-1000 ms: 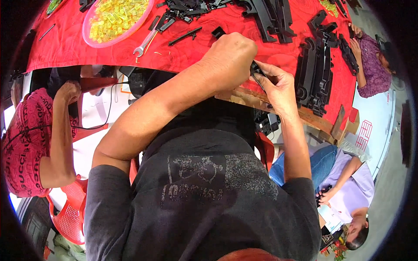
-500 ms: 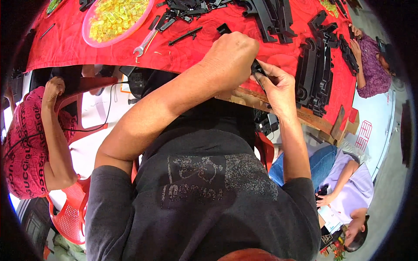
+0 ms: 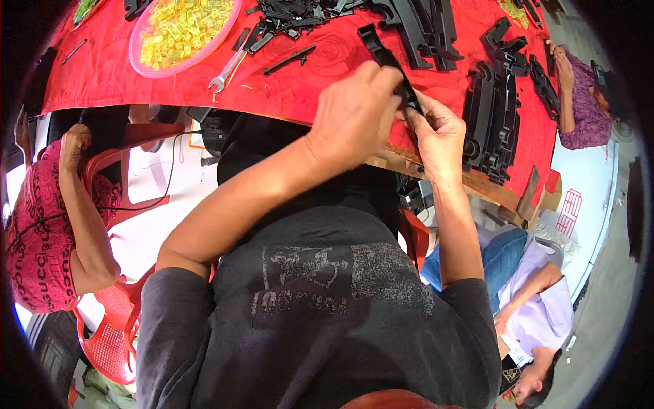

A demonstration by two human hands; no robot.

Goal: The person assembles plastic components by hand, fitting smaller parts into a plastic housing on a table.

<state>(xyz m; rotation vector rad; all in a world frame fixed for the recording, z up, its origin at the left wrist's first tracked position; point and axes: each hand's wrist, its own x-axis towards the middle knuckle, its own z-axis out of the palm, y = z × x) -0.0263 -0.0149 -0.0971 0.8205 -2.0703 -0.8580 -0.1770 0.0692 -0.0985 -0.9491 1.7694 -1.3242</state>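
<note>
A long, narrow black plastic part [image 3: 381,53] is held at a slant over the table's near edge. Its near end lies between the thumb and fingers of my right hand [image 3: 439,138]. My left hand [image 3: 355,112] is closed, its curled fingers against the middle of the same part from the left side. Whether something small is also pinched in those fingers is hidden. The part's far end sticks out beyond my left hand above the red cloth.
On the red-covered table [image 3: 184,88] stands a pink-rimmed bowl [image 3: 132,51] of yellow translucent pieces. Near it lie a wrench [image 3: 223,77] and a thin black rod [image 3: 289,60]. Small black parts [image 3: 293,17] and larger black mouldings [image 3: 484,102] lie beyond and to the right. Other people sit around.
My left hand has come down toward me along the black part, uncovering its far end. My right hand has barely shifted. A person at lower right has moved an arm.
</note>
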